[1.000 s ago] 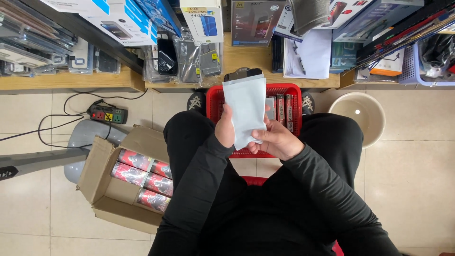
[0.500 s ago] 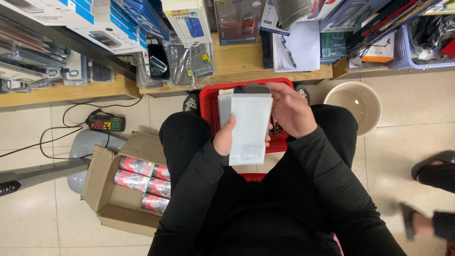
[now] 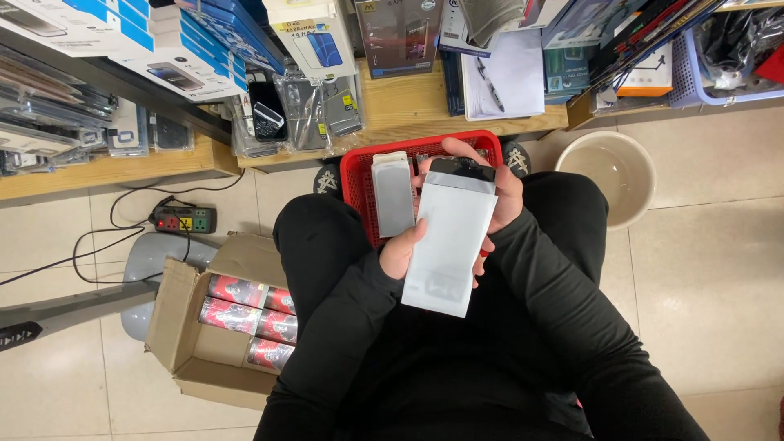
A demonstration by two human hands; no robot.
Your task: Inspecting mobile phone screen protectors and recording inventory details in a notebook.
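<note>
A tiled floor (image 3: 719, 269) runs under everything, with a low wooden shelf (image 3: 425, 106) along the top of the view stacked with boxed and bagged phone accessories. Beside the person's left leg an open carton (image 3: 196, 327) holds red and black packs lying side by side. A pale round basin (image 3: 608, 171) stands on the floor by the right knee. Between the knees sits a red basket (image 3: 359, 175); a grey flat pack (image 3: 394, 196) lies inside it.

Over the lap, above the near edge of the basket, both hands hold a white pouch (image 3: 449, 245), tilted slightly, its lower end toward the body. A dark item (image 3: 461, 170) shows at the pouch's top opening, partly inside. The left hand (image 3: 402, 251) is closed on the pouch's left edge, thumb across the front. The right hand (image 3: 498, 192) is wrapped round the top right corner, fingers curled over the dark item.

By the look of it, the step in hand is seating the dark item into the pouch, and it appears most of the way in. The next move would call for the left hand to steady the pouch while the right presses the item fully down, keeping the mouth open and square so nothing snags.
</note>
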